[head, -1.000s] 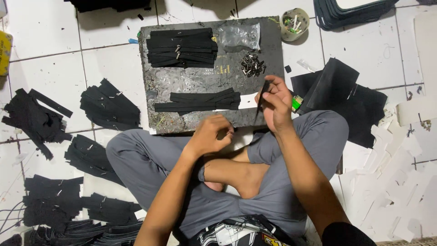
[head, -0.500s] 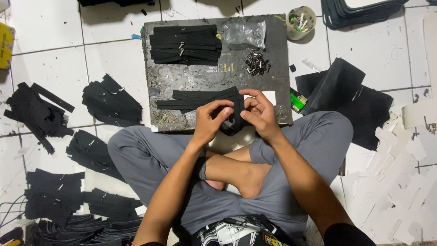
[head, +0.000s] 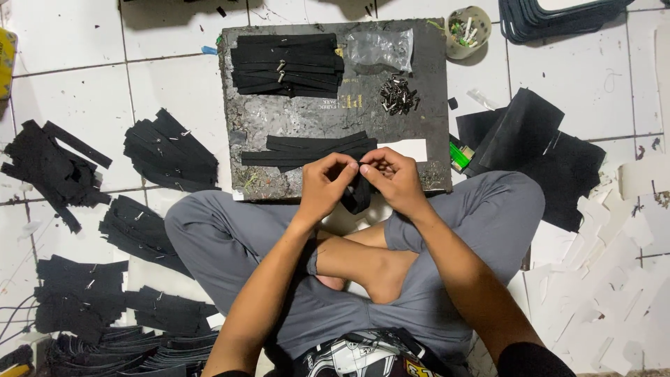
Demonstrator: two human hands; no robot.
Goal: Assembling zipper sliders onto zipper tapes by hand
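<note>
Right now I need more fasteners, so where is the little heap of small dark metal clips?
The heap of small dark metal clips lies on the dark work board, upper right, just below the clear plastic bag.

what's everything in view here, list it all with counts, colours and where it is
work board: one, dark grey, on the floor ahead of the knees
strip stack: one, black, board's far left
strip bundle: one, black, board's near edge
metal clips: one small pile, dark silvery, board's right part
plastic bag: one, clear, board's far right
white card: one, board's near right
cup: one, pale, beyond the board's right corner
strip piles: several, black, floor at left
fabric sheets: several, black, floor at right
paper scraps: many, white, floor at right
held strip: one, black, pinched by both hands
left hand: on the strip
right hand: on the strip
</note>
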